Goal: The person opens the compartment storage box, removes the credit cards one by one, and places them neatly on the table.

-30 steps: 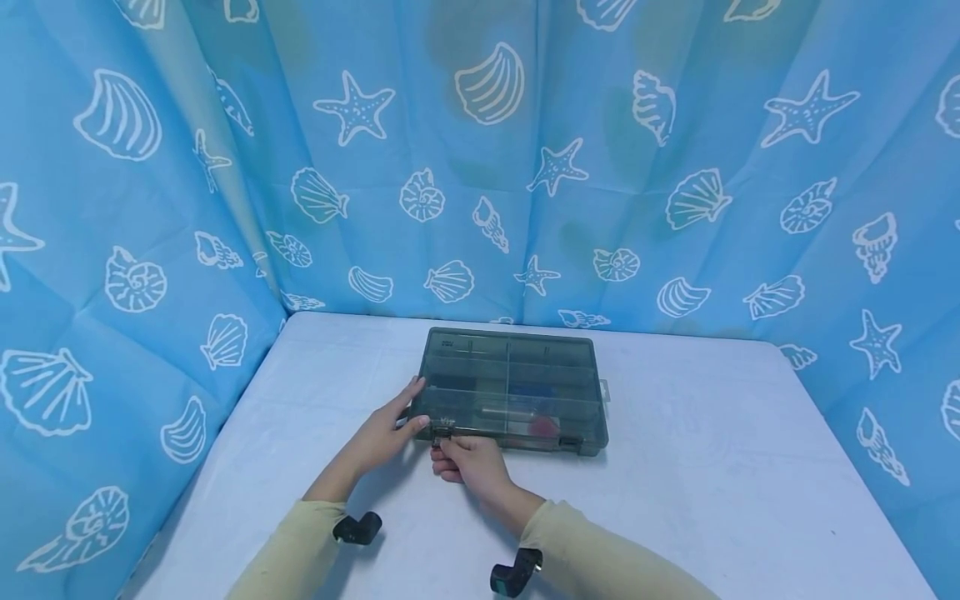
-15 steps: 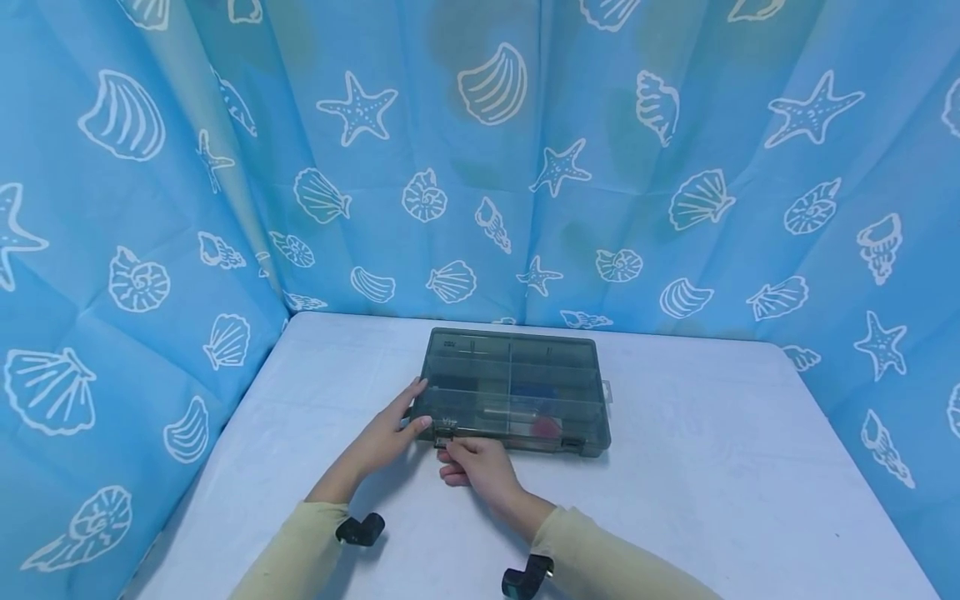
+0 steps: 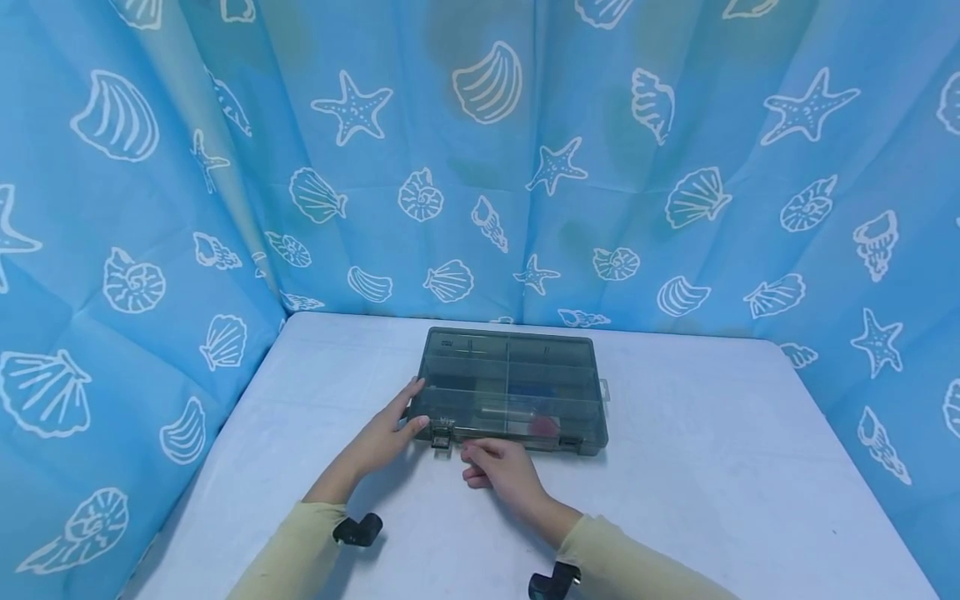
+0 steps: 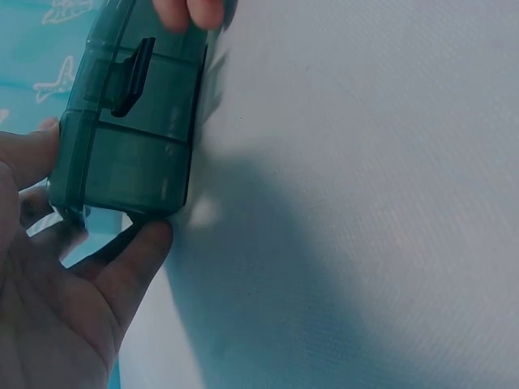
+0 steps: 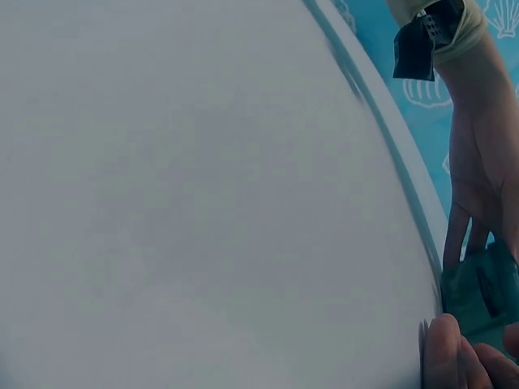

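A flat compartment box [image 3: 480, 373] of see-through dark green plastic lies on the table, its lid down. My left hand [image 3: 382, 440] grips its near left corner, the thumb at the front edge and the fingers along the left side. At the front, the left latch [image 3: 442, 442] stands flipped outward. My right hand [image 3: 508, 473] is just right of that latch, close below the front edge, with its fingers loosely curled and nothing seen in them. Whether its fingertips touch the box is unclear. The left wrist view shows the flipped latch [image 4: 135, 77] from the side.
Through the lid I see a red piece [image 3: 544, 427], something blue [image 3: 532, 390] and a pale tube-like item. A second front latch [image 3: 571, 442] lies flat at the right; a clear tab [image 3: 604, 390] juts from the right side. Behind the white table [image 3: 697, 467] hangs a blue shell-print curtain [image 3: 480, 167].
My right hand has let go of the left latch and moved to the right along the front edge. The latch now shows fully, flipped out. My left hand keeps its hold on the corner.
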The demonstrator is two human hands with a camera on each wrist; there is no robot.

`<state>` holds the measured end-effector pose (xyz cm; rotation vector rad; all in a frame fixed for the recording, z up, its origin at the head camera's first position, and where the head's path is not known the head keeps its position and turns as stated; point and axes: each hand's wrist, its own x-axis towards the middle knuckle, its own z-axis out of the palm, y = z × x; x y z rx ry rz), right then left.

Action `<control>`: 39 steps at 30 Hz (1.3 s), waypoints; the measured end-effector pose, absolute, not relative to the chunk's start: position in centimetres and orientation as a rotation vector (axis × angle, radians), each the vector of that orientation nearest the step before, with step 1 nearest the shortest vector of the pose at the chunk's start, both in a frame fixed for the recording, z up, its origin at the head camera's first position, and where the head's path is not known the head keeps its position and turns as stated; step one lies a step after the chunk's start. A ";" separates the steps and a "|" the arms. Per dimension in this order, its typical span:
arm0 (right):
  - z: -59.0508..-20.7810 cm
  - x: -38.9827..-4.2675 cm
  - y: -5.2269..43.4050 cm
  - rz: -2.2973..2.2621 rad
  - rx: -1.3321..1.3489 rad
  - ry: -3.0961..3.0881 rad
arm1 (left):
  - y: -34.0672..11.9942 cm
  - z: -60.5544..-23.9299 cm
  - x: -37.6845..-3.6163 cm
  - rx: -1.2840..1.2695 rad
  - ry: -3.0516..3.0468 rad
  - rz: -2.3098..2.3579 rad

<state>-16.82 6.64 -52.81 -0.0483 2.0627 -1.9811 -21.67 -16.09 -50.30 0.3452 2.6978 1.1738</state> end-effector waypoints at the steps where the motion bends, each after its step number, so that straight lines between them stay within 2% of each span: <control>1: -52.8 -16.8 6.9 -1.974 -0.046 2.065 | -16.1 -50.3 -21.7 0.346 2.697 1.174; 20: -52.8 -16.0 11.7 -1.943 0.020 2.132 | -16.2 -50.1 -21.6 0.331 2.674 1.163; 39: -52.9 -15.6 16.5 -1.906 0.212 2.229 | -16.2 -50.3 -21.6 0.337 2.661 1.178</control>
